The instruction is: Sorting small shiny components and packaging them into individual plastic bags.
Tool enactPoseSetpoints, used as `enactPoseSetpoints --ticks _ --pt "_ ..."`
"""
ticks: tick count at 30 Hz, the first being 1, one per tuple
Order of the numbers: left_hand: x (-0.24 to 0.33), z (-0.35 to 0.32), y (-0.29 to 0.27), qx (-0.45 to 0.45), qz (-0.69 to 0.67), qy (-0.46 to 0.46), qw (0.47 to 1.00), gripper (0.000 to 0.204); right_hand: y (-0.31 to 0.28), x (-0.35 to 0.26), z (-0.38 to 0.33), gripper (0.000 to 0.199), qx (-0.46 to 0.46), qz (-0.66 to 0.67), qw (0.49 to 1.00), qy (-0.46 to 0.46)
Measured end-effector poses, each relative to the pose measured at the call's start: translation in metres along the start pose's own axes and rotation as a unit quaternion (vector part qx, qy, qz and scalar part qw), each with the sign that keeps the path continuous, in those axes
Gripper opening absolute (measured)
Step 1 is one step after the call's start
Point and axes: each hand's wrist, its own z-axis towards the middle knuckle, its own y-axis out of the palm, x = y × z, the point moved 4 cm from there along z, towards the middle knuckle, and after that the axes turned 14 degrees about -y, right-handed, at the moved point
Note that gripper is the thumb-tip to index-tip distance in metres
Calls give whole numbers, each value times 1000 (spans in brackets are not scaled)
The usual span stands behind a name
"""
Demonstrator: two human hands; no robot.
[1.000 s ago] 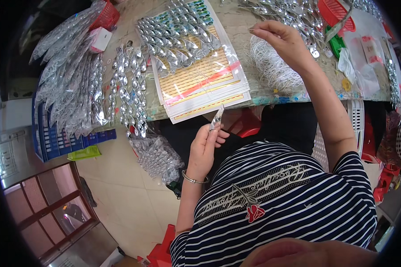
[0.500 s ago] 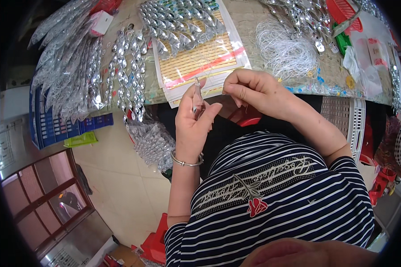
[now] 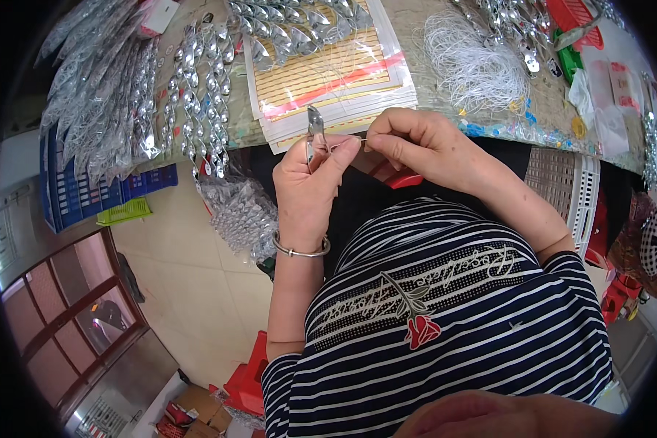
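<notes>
My left hand, a metal bangle on its wrist, holds a shiny silver twisted strip upright between thumb and fingers, over the table's front edge. A thin, light thread-like piece spans the small gap from my left thumb tip to my right hand. My right thumb and index finger pinch its other end; exactly what lies inside the pinch is hidden. Just beyond the hands lies a stack of printed sheets, with rows of silver twisted strips laid over its far part.
A tangle of white string lies right of the sheets. Bagged silver spirals heap at the left, near loose spirals. A blue crate stands below them; a bag of spirals hangs at the table edge. A red basket sits far right.
My left thumb has moved right, closer to my right fingertips, and the strip stands more upright. The thin piece now shows stretched between both hands. The view has shifted slightly.
</notes>
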Motion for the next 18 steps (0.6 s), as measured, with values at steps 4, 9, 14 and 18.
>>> enactPoseSetpoints --ticks 4,9,14,18 --pt "-1 0 -7 33 -24 -3 999 11 -2 3 -5 17 12 12 1000 3" --pt "0 1 -13 41 -54 18 998 12 -7 4 -12 16 19 32 999 4" --pt "-1 1 -12 35 -48 14 998 9 -8 9 -14 15 -13 16 1000 22" --pt "0 -2 -4 23 -13 1 1000 7 1 15 -9 21 9 3 998 -64"
